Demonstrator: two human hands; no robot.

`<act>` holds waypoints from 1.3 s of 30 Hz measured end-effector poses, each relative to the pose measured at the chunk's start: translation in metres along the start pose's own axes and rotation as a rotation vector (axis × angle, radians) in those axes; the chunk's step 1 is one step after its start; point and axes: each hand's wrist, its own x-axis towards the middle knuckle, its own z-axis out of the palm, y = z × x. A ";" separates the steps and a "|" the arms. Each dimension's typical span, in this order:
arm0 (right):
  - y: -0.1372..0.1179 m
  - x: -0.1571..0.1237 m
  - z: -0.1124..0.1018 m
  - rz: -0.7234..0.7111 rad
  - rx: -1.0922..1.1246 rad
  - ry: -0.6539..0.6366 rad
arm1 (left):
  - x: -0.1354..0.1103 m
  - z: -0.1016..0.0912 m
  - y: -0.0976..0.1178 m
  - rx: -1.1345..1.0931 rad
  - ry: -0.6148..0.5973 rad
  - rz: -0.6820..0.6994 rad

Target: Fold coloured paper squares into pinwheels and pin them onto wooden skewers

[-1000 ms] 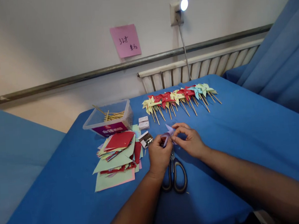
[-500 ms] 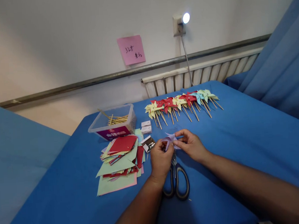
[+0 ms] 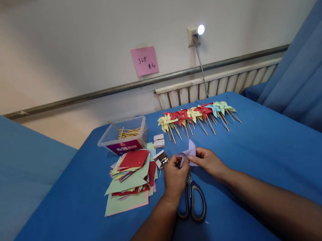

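A piece of purple paper (image 3: 190,152), cut and partly curled into pinwheel blades, is held between my two hands above the table. My left hand (image 3: 175,173) is closed on its left side and centre, and the fingertips hide part of the folds. On the other side, my right hand (image 3: 209,162) pinches the paper between thumb and fingers. Scissors (image 3: 198,202) with dark handles lie under the hands, their blades partly covered. Just left of my left hand sits an opened small box (image 3: 161,159) with shiny metal pieces inside.
Stacked coloured paper (image 3: 130,182) lies at left, with a clear plastic box (image 3: 121,137) of wooden sticks behind it. Two small white boxes (image 3: 159,141) stand beside that. Several finished pinwheels (image 3: 195,114) lie along the back of the blue-covered table (image 3: 263,147).
The view has tilted up slightly, so everything sits lower. One purple blade now stands up to a point, and my right-hand fingers have shifted lower on the paper.
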 end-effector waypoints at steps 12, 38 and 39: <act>0.014 0.005 -0.001 -0.112 -0.128 0.061 | 0.004 0.000 0.004 -0.151 -0.005 -0.101; 0.011 0.010 0.004 -0.095 -0.008 0.055 | 0.004 -0.004 0.006 -0.066 -0.058 -0.059; 0.013 0.010 0.004 -0.099 -0.016 0.061 | 0.004 -0.004 0.006 -0.066 -0.058 -0.056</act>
